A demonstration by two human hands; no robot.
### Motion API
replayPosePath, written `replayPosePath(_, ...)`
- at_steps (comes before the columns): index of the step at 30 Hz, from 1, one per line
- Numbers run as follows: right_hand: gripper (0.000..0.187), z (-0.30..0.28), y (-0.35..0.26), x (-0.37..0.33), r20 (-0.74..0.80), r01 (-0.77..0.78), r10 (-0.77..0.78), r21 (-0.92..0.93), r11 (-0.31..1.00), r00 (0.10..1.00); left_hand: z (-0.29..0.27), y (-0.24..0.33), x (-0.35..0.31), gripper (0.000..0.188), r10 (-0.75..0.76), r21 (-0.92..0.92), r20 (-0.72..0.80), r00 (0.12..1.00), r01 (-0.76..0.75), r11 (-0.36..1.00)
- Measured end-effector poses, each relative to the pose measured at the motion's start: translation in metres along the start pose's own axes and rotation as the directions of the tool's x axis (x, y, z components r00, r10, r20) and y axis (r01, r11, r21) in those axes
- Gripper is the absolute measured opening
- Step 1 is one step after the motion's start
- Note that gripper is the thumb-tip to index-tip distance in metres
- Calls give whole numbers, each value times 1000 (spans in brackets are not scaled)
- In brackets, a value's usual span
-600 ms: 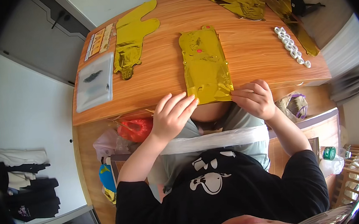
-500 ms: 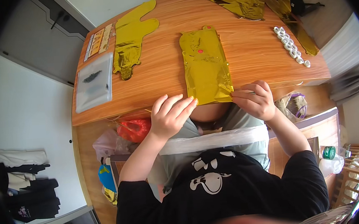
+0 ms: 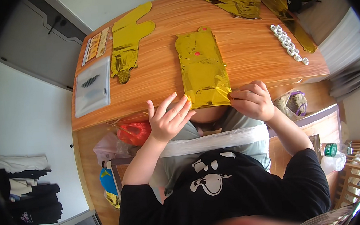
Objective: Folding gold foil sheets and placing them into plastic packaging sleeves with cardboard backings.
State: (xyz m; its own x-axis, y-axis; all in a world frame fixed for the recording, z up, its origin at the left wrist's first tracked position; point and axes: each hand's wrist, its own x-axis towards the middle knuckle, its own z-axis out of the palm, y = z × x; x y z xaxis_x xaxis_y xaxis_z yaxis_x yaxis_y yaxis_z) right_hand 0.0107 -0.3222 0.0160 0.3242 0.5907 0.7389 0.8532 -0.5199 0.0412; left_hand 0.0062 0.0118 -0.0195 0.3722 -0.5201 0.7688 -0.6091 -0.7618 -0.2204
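Observation:
A flat gold foil balloon (image 3: 204, 74), folded into a long strip with a red spot on it, lies on the wooden table (image 3: 156, 84), its near end at the front edge. At the near left corner of the foil is my left hand (image 3: 168, 121), its fingers spread and the index fingertip touching the foil. My right hand (image 3: 254, 101) pinches the near right corner between thumb and fingers; the thumb is mostly hidden. Another flat gold foil balloon (image 3: 128, 38) is spread out on the left side of the table.
More crumpled gold foil (image 3: 241, 6) lies at the back right. Small white rolls (image 3: 288, 44) stand in rows at the right. On the left are a clear plastic bag (image 3: 96, 96) and a printed card (image 3: 95, 46). Below the table edge hangs a red bag (image 3: 134, 134).
My left hand has shifted slightly left and its fingers have spread apart. My right hand keeps its pinch on the foil. The whole view has shifted slightly.

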Motion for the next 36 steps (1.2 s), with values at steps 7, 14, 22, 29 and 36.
replayPosePath(7, 65, -4, 7, 10, 184, -179, 168, 48, 983, 969, -10, -3, 42, 87, -129, -176, 330, 935, 195, 965)
replayPosePath(14, 104, 5, 9, 38, 384, -346, 349, -79, 935, 855, 0, -9, 70, 108, -158, -174, 517, 841, 285, 943)
replayPosePath(22, 80, 9, 15, 41, 442, -316, 324, -93, 944, 837, 4, -11, 68, 97, -84, -228, 539, 838, 241, 943)
replayPosePath(29, 64, 9, 17, 41, 472, -297, 264, -5, 955, 841, 5, -15, 55, 79, -68, -266, 512, 856, 233, 935)
replayPosePath(36, 57, 9, 14, 40, 477, -214, 203, -31, 976, 855, 4, -17, 50, 68, -61, -418, 454, 889, 273, 866)
